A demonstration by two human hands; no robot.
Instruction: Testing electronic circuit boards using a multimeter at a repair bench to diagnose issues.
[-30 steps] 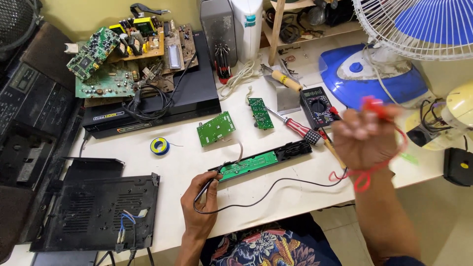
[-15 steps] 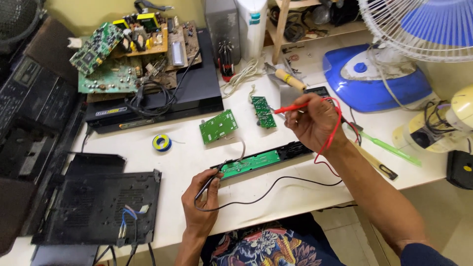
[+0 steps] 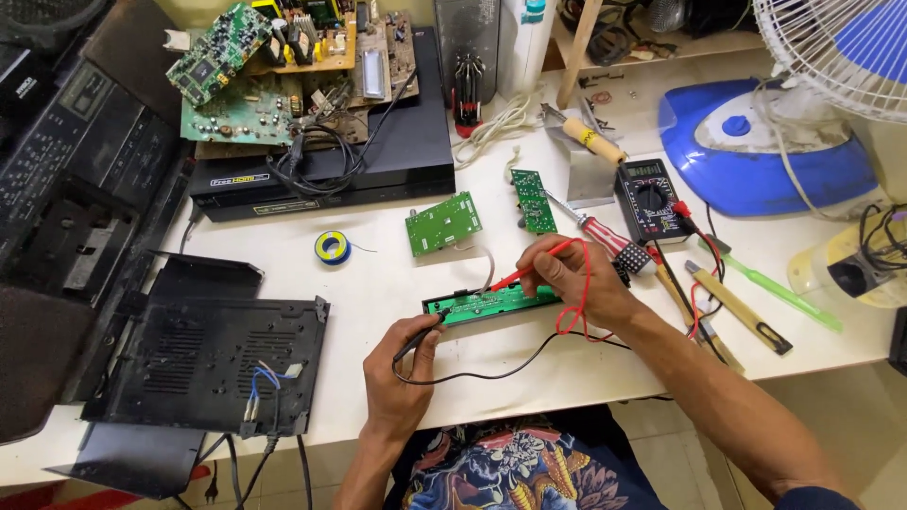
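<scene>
Probing is the step in hand: we hold the black probe [image 3: 422, 332] in our left hand [image 3: 402, 373], grip clamped on its shaft, tip at the left end of the long green circuit board [image 3: 491, 304] lying near the middle of the worktop's [image 3: 378, 283] front edge. Our right hand [image 3: 572, 279] pinches the red probe [image 3: 529, 269], its tip touching the board's upper edge. The multimeter [image 3: 650, 198] sits well apart toward the right rear, beside a red-handled screwdriver [image 3: 605, 236]. We judge the next move calls for steady tips and a glance at the meter's display.
</scene>
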